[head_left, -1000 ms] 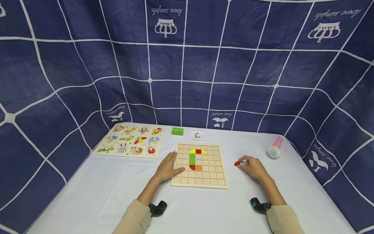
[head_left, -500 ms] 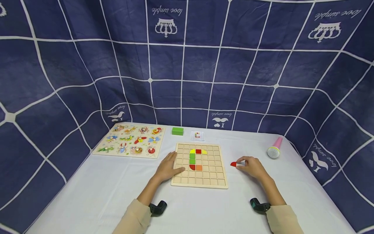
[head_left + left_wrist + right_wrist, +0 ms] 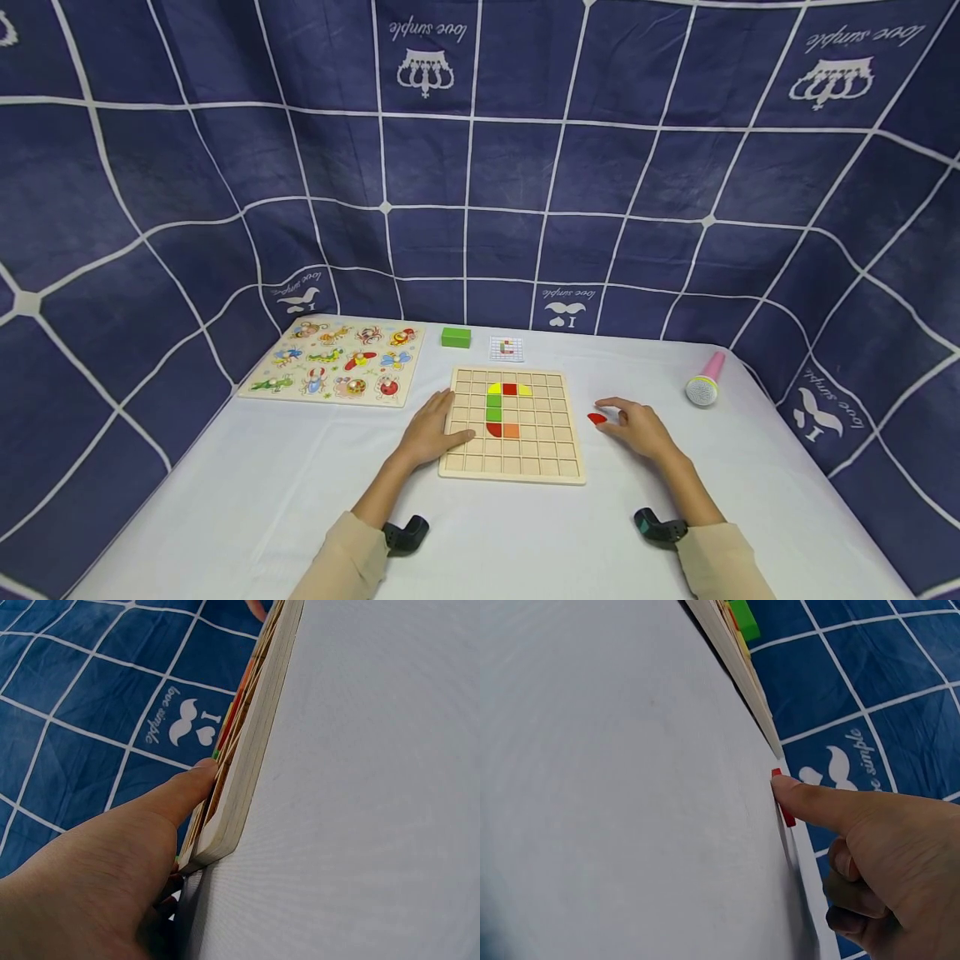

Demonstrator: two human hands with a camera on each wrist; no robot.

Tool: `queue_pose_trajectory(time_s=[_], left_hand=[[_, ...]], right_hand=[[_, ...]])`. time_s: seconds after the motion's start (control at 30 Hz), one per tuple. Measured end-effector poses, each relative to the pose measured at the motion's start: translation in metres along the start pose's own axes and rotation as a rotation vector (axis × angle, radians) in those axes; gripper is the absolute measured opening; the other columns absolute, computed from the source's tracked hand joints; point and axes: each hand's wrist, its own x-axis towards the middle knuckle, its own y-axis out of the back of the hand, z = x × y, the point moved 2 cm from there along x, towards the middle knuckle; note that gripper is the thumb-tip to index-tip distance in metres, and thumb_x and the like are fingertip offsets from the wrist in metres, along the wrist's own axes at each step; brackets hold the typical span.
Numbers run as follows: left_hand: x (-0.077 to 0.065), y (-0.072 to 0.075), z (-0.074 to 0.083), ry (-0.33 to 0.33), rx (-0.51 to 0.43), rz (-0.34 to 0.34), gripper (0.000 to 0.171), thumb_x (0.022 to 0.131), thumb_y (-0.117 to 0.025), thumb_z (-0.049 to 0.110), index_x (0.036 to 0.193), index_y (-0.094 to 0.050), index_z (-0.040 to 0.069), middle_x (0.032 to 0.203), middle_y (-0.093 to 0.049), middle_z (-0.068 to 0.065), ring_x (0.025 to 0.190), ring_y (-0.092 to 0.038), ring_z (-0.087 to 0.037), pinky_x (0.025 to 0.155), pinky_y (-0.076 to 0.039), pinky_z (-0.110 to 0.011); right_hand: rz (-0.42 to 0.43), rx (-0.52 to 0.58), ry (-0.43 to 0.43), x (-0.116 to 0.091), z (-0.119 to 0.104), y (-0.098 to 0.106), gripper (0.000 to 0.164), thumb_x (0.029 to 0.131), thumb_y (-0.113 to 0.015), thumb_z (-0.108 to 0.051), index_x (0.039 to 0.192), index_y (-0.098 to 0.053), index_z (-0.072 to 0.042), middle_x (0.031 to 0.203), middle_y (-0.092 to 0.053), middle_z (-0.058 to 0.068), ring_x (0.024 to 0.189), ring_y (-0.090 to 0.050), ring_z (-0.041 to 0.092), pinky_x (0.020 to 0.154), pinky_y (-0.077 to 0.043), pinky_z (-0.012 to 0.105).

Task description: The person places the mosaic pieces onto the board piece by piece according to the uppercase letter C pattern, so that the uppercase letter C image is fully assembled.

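Note:
A wooden grid board (image 3: 540,467) lies on the white table in the head view. Set into it are yellow, red, green and orange tiles, including an orange tile (image 3: 511,431). My left hand (image 3: 429,429) rests on the board's left edge, with the thumb over the front grid. To the right of the board is a red quarter-round tile (image 3: 596,418). Beside it is my right hand (image 3: 641,429), thumb and index finger apart. In the right wrist view the thumb touches the red tile (image 3: 788,814); the index finger is hidden there.
An insect puzzle board (image 3: 330,360) lies at the back left. Behind the grid board are a green block (image 3: 455,337) and a small pattern card (image 3: 507,348). A pink toy microphone (image 3: 706,382) lies at the right. Blue checked cloth (image 3: 525,167) hangs behind the table.
The red tile has shifted slightly left and turned. My right hand moved left with it, and its index finger lifted away from the thumb. My left hand stayed still.

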Motion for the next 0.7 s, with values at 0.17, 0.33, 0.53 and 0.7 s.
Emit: queue_pose_trajectory(time_s=[0.17, 0.33, 0.53, 0.7], left_hand=[[-0.0001, -0.0007, 0.0007, -0.007, 0.0, 0.003, 0.09, 0.079, -0.067, 0.047, 0.141, -0.029, -0.006, 0.147, -0.027, -0.019, 0.136, -0.018, -0.035, 0.109, -0.017, -0.049], [-0.0004, -0.0014, -0.0006, -0.006, 0.001, 0.002, 0.09, 0.079, -0.067, 0.047, 0.141, -0.029, -0.006, 0.147, -0.027, -0.02, 0.136, -0.019, -0.036, 0.109, -0.018, -0.05], [-0.0005, 0.0, 0.0004, 0.001, 0.001, -0.004, 0.09, 0.079, -0.067, 0.047, 0.141, -0.029, -0.005, 0.147, -0.026, -0.019, 0.137, -0.018, -0.035, 0.109, -0.017, -0.049], [-0.0004, 0.0002, 0.0013, -0.001, -0.004, 0.004, 0.089, 0.079, -0.068, 0.045, 0.141, -0.029, -0.005, 0.147, -0.027, -0.02, 0.136, -0.018, -0.035, 0.109, -0.017, -0.05]], right_hand=[[-0.006, 0.01, 0.033, 0.0012, 0.0, -0.0044, 0.029, 0.079, -0.074, -0.021, 0.106, -0.07, -0.013, 0.052, -0.035, -0.009, 0.046, -0.028, 0.005, 0.043, -0.023, 0.022], [-0.017, -0.007, 0.009, 0.0003, -0.0002, -0.0021, 0.026, 0.078, -0.074, -0.022, 0.102, -0.072, -0.014, 0.052, -0.038, -0.009, 0.046, -0.03, 0.005, 0.043, -0.026, 0.023], [-0.019, -0.006, -0.03, -0.0022, -0.0004, 0.0039, 0.026, 0.076, -0.076, -0.023, 0.1, -0.072, -0.012, 0.053, -0.038, -0.007, 0.047, -0.031, 0.007, 0.043, -0.026, 0.023], [-0.026, 0.007, -0.039, -0.0032, -0.0007, 0.0048, 0.026, 0.077, -0.076, -0.023, 0.099, -0.071, -0.01, 0.053, -0.038, -0.007, 0.048, -0.032, 0.007, 0.044, -0.027, 0.023]])
